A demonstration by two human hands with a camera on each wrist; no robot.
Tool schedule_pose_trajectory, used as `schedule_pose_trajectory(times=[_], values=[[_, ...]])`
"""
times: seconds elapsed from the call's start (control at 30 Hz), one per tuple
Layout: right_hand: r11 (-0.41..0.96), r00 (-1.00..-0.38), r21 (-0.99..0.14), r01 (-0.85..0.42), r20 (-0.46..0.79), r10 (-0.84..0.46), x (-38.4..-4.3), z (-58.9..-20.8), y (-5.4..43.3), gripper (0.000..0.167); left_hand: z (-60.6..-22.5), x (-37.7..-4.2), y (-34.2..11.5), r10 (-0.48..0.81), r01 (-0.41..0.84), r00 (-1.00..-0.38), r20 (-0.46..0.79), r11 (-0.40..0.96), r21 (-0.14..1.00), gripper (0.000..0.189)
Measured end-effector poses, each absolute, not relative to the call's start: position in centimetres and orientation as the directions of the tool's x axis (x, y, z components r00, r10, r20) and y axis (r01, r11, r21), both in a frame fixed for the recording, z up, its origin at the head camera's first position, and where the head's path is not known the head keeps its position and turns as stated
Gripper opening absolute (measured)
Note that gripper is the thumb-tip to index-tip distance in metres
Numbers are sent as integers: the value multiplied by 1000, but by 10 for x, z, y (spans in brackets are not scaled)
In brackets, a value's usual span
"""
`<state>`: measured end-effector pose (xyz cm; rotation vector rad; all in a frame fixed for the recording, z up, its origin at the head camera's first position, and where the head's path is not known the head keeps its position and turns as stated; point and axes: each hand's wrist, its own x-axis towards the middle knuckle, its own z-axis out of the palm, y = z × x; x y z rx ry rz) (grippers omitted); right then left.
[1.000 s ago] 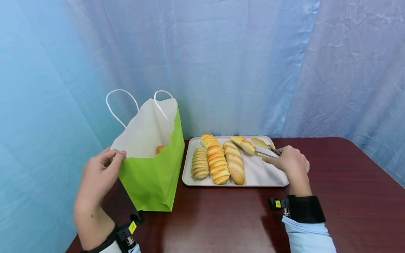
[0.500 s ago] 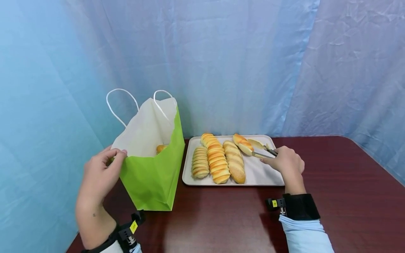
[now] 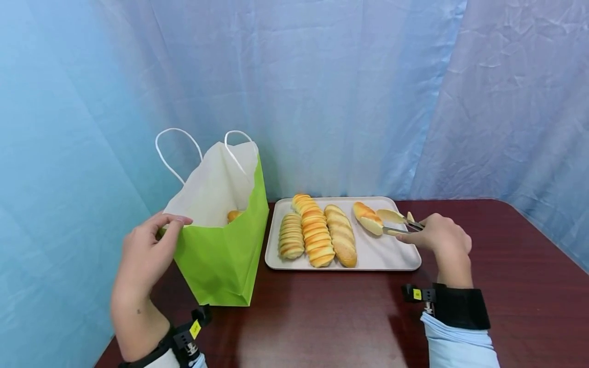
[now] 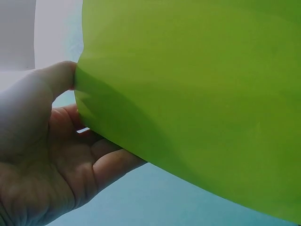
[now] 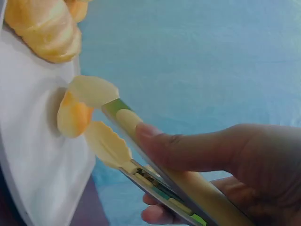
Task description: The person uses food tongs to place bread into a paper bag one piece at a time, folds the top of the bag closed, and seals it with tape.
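My left hand (image 3: 147, 250) pinches the near left rim of a green paper bag (image 3: 216, 268), thumb and fingers at its edge in the left wrist view. The bag stands upright, with a small bun (image 3: 233, 216) partly visible inside. My right hand (image 3: 442, 236) holds a pair of tongs (image 5: 141, 136), its thumb along the upper arm. The spread cream-coloured tips (image 3: 391, 216) are at a short orange-striped bread roll (image 3: 364, 212) on the right part of the white tray (image 3: 386, 255). One tip overlaps the roll's near end; the other is beside it.
Left of the roll on the tray lie a greenish ridged bread (image 3: 291, 237), a long orange-striped bread (image 3: 315, 232) and a pale scored loaf (image 3: 341, 237). The tray sits on a dark red table (image 3: 322, 317), with a blue curtain (image 3: 322, 102) behind.
The short roll has shifted right, away from the pale loaf. My right hand and the tongs moved slightly left, then back right. The left hand has stayed at the bag's rim.
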<state>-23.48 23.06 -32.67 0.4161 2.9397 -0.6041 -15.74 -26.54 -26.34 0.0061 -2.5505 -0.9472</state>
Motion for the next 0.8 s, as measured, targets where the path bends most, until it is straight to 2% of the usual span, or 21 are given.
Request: schedule_pose_trajectory(times=[0.4, 0.53, 0.8], values=[[855, -950, -414, 313, -134, 283, -252, -351, 211, 62, -261, -156, -264, -135, 123, -930, 342, 763, 635, 53], [851, -944, -407, 331, -130, 304, -250, -349, 215, 60, -260, -157, -264, -135, 122, -931, 340, 761, 637, 52], [846, -938, -406, 345, -115, 327, -245, -345, 225, 69, -261, -158, -264, -134, 118, -931, 340, 769, 628, 53]])
